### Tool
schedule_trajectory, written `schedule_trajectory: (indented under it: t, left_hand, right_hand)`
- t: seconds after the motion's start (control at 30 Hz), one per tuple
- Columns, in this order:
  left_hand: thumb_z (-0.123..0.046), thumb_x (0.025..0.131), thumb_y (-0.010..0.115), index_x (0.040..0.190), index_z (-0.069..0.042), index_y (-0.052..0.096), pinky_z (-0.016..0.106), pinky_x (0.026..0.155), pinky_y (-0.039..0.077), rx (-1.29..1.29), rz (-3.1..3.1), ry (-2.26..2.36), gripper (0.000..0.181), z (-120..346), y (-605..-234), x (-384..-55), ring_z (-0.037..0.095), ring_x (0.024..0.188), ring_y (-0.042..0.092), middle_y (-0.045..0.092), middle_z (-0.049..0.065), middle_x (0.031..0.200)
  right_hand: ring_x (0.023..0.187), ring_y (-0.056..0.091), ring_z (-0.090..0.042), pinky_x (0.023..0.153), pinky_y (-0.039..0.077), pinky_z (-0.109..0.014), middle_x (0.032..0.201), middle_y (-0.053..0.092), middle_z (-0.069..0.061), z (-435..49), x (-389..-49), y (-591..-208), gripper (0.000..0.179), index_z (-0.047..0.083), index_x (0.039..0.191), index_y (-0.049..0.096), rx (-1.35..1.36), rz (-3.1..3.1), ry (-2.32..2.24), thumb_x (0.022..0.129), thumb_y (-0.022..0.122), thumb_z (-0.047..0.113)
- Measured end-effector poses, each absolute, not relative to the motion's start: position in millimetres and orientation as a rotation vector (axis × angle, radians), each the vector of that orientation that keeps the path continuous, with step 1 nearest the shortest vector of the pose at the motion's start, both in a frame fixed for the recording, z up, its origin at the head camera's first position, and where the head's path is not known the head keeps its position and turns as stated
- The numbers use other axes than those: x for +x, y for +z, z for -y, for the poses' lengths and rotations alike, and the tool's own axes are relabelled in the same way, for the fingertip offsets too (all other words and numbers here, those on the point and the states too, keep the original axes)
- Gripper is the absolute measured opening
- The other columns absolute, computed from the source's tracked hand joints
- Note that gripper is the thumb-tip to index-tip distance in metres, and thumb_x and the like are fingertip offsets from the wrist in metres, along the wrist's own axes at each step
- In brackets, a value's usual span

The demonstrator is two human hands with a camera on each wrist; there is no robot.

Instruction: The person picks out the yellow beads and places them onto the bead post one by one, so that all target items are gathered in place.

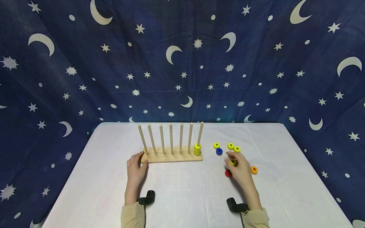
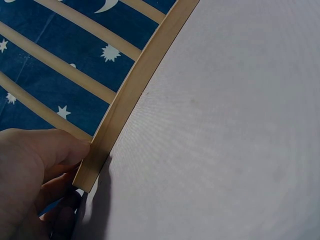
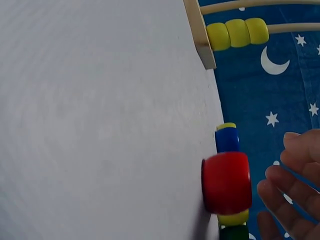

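Observation:
The wooden peg stand (image 1: pixel 172 158) has several upright pegs, and three yellow beads (image 1: pixel 197 149) are stacked on its rightmost peg. My left hand (image 1: pixel 136 169) holds the left end of the base, thumb at the front edge and fingers round the end. In the left wrist view the thumb (image 2: pixel 60 147) presses the wooden edge (image 2: pixel 100 155). My right hand (image 1: pixel 239 167) hovers over loose beads with its fingers spread and holding nothing. Below it are a yellow bead (image 1: pixel 232 162), a red bead (image 1: pixel 228 173) and, in the right wrist view, a green bead (image 3: pixel 234 232).
Beyond the right hand lie a blue bead (image 1: pixel 219 151) and yellow beads (image 1: pixel 216 145), (image 1: pixel 230 146), (image 1: pixel 237 149). An orange bead (image 1: pixel 254 170) lies to its right. A white cloth covers the table (image 1: pixel 182 196), and a dark blue star-and-moon curtain (image 1: pixel 154 104) hangs behind.

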State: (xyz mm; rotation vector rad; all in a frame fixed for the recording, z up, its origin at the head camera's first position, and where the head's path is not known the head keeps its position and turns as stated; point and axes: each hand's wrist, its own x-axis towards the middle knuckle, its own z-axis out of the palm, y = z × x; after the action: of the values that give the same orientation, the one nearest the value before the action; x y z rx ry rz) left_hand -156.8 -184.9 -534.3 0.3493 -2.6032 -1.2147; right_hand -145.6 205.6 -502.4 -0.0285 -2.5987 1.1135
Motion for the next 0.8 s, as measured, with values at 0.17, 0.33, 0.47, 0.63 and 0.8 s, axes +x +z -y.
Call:
schedule_trajectory:
  t: [0.17,0.33,0.47,0.63,0.8]
  left_hand:
    - [-0.015,0.09,0.061,0.133,-0.001,0.053,0.057,0.111,0.028,0.35,2.62,-1.225,0.046,185.8,-533.0,-157.1,0.038,0.132,0.034,0.051,0.02,0.136]
    - [-0.016,0.09,0.061,0.134,-0.002,0.053,0.057,0.111,0.028,0.354,2.627,-1.223,0.047,186.0,-533.1,-156.8,0.038,0.133,0.034,0.051,0.02,0.137]
    - [-0.014,0.089,0.062,0.132,-0.001,0.054,0.058,0.11,0.029,0.356,2.619,-1.208,0.046,185.3,-533.7,-156.8,0.038,0.131,0.035,0.052,0.02,0.135]
    - [-0.014,0.089,0.062,0.133,-0.001,0.054,0.058,0.11,0.029,0.356,2.62,-1.21,0.046,185.5,-534.8,-156.4,0.038,0.132,0.034,0.052,0.021,0.135]
    - [-0.015,0.09,0.061,0.134,-0.001,0.052,0.057,0.111,0.029,0.353,2.631,-1.216,0.047,186.1,-534.8,-156.5,0.038,0.133,0.034,0.051,0.02,0.137]
  right_hand:
    - [0.098,0.065,-0.024,0.084,0.052,-0.037,0.106,0.068,-0.009,-211.6,-145.2,-502.6,0.03,0.007,0.114,0.066,-0.044,2.619,1.099,0.085,0.071,0.011]
    - [0.101,0.061,-0.026,0.089,0.046,-0.044,0.105,0.066,-0.01,-218.4,-143.4,-502.4,0.033,0.006,0.116,0.066,-0.065,2.665,1.051,0.084,0.071,0.01]
    - [0.103,0.058,-0.03,0.091,0.041,-0.049,0.103,0.066,-0.012,-222.3,-142.9,-502.7,0.035,0.005,0.116,0.065,-0.063,2.691,0.996,0.083,0.072,0.013]
    - [0.104,0.056,-0.032,0.09,0.039,-0.051,0.104,0.066,-0.013,-224.3,-142.7,-503.8,0.034,0.005,0.115,0.066,-0.043,2.715,0.935,0.083,0.072,0.015]
    - [0.105,0.055,-0.031,0.082,0.037,-0.045,0.11,0.066,-0.013,-223.6,-142.5,-504.2,0.034,0.006,0.115,0.066,-0.04,2.752,0.863,0.083,0.071,0.017]
